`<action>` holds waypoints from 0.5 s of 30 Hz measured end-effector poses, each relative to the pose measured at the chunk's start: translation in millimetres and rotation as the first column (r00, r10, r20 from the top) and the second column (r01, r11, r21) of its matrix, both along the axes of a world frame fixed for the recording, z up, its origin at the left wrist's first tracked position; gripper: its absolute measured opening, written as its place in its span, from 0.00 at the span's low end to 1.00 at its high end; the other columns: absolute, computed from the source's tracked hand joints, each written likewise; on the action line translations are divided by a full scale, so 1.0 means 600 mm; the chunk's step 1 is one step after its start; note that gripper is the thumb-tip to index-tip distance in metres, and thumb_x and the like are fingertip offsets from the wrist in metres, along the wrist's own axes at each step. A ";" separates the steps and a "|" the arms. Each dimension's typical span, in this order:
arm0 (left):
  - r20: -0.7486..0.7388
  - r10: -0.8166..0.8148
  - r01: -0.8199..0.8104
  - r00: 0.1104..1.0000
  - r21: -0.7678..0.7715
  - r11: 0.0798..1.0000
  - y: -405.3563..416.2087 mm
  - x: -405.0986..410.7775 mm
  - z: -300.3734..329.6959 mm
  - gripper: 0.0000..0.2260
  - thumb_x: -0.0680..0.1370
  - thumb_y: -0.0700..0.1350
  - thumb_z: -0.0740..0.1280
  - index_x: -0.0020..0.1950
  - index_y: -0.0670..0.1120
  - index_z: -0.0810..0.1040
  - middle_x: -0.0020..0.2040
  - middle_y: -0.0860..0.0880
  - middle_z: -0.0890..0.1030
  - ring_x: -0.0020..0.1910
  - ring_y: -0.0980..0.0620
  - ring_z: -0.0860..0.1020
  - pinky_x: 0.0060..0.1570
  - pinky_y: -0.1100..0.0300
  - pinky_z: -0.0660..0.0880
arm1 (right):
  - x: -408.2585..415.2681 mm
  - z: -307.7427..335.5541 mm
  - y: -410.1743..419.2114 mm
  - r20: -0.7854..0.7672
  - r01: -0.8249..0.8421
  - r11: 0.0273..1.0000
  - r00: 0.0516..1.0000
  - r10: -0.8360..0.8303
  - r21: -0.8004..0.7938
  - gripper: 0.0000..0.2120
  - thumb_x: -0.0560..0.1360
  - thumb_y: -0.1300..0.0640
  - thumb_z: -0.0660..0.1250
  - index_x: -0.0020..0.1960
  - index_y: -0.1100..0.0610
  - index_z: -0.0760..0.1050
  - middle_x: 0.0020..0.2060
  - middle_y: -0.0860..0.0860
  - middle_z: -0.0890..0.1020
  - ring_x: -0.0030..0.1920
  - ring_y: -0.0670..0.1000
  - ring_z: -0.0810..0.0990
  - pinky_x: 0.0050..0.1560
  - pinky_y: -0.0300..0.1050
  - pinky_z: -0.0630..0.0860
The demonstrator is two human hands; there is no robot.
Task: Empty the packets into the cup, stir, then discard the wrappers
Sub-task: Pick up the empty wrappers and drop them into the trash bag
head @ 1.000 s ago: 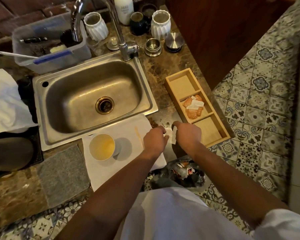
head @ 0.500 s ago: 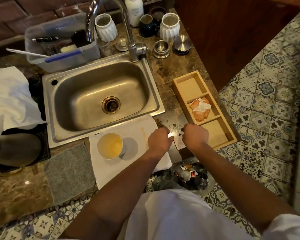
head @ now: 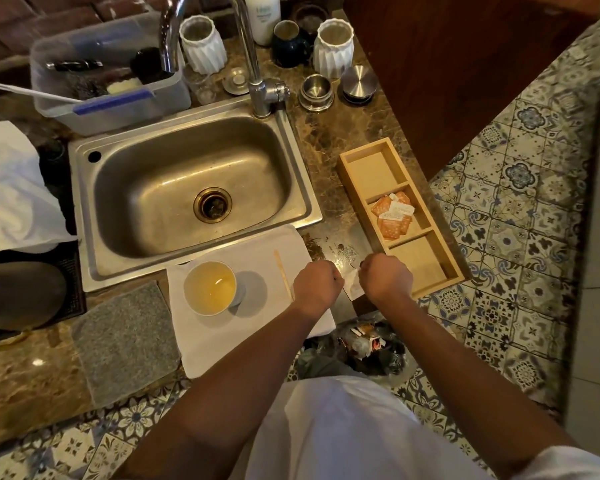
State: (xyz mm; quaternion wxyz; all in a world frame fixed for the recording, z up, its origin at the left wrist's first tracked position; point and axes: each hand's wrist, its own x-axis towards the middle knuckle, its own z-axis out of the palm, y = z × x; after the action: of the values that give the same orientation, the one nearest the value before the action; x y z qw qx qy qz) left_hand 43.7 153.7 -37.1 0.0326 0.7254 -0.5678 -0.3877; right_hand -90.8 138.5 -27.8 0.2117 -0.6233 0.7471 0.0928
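Packet (head: 353, 285), white, pinched between left hand (head: 317, 284) and right hand (head: 386, 277) over the countertop's front edge, should be torn fully across, then tipped over the cup (head: 210, 288).

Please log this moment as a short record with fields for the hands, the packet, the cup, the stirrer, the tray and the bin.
left hand: curled, pinching the white packet
right hand: curled, pinching the same packet
packet: held between both hands, above the counter edge; torn or not, cannot tell
cup: upright on the white cloth, yellowish liquid inside
stirrer: lying on the cloth, untouched
wooden tray: orange and white packets in the middle compartment
bin: on the floor below, wrappers inside
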 end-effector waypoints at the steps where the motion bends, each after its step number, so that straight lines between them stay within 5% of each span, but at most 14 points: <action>1: -0.004 -0.001 0.001 1.000 0.006 1.000 -0.001 0.002 0.000 0.08 0.75 0.45 0.67 0.41 0.47 0.85 0.41 0.48 0.85 0.42 0.46 0.82 0.39 0.57 0.76 | -0.002 0.000 -0.001 0.017 0.012 1.000 1.000 -0.011 -0.003 0.09 0.78 0.55 0.66 0.50 0.52 0.85 0.46 0.52 0.87 0.47 0.56 0.84 0.42 0.46 0.80; 10: -0.156 0.051 -0.052 0.986 -0.005 0.999 -0.005 0.031 0.003 0.08 0.73 0.44 0.70 0.36 0.44 0.84 0.37 0.47 0.85 0.38 0.49 0.82 0.41 0.51 0.80 | -0.016 0.002 -0.009 0.267 0.138 0.990 0.953 -0.141 0.028 0.07 0.75 0.53 0.68 0.39 0.48 0.82 0.37 0.46 0.84 0.41 0.51 0.83 0.38 0.47 0.80; 15: -0.296 0.015 -0.022 0.955 -0.022 1.000 -0.005 0.061 0.025 0.04 0.73 0.43 0.71 0.39 0.47 0.85 0.41 0.52 0.86 0.41 0.55 0.82 0.41 0.60 0.76 | -0.030 0.024 -0.012 0.562 0.271 0.959 0.782 -0.272 0.086 0.04 0.73 0.53 0.76 0.40 0.48 0.84 0.39 0.45 0.86 0.41 0.47 0.83 0.44 0.45 0.78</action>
State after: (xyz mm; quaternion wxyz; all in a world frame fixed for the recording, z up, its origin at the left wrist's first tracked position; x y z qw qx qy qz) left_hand 80.4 150.5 -22.1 0.1299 0.6639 -0.5545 -0.4846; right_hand -108.8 131.3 -13.4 0.4355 -0.5084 0.7317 -0.1282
